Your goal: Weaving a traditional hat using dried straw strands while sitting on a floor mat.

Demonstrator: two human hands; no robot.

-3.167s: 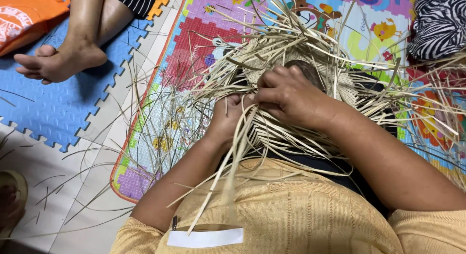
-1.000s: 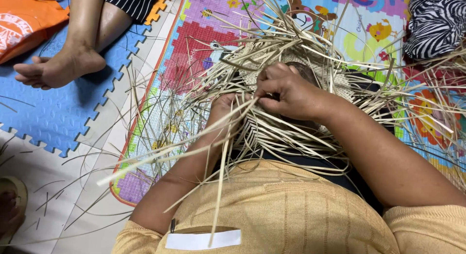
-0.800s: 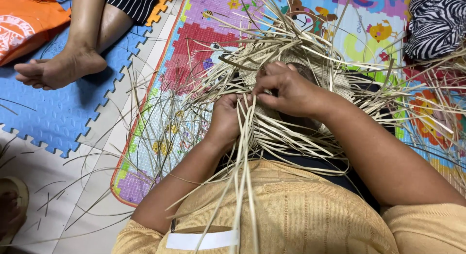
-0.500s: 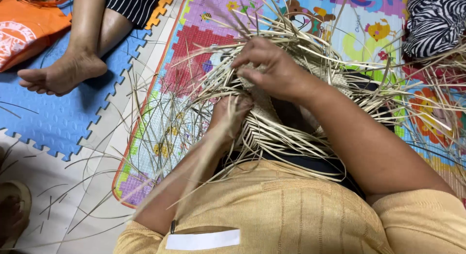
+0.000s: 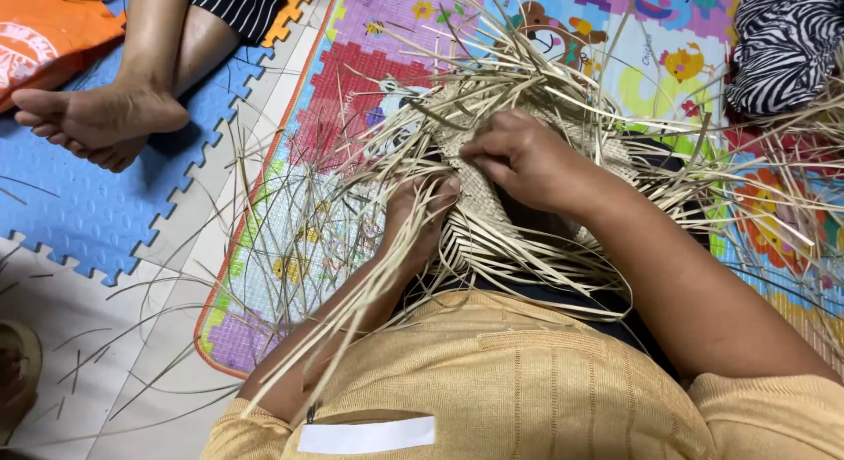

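Observation:
A half-woven piece of pale straw (image 5: 479, 218) lies on my lap, with several loose strips fanning out all round. My left hand (image 5: 418, 218) grips the woven edge and a bundle of strips at its left side. Higher up, my right hand (image 5: 519, 157) pinches strips on the upper part of the weave. Part of the weave is hidden under my right palm.
A colourful picture mat (image 5: 352, 100) lies under the straw. Blue foam puzzle tiles (image 5: 79, 214) lie at the left, where another person's bare feet (image 5: 97, 117) rest. Orange cloth (image 5: 48, 29) sits at the top left, zebra-patterned fabric (image 5: 787, 43) at the top right.
My right hand has moved up along the weave and then settled a little lower. My left hand keeps its hold at the left edge. The view has shifted slightly.

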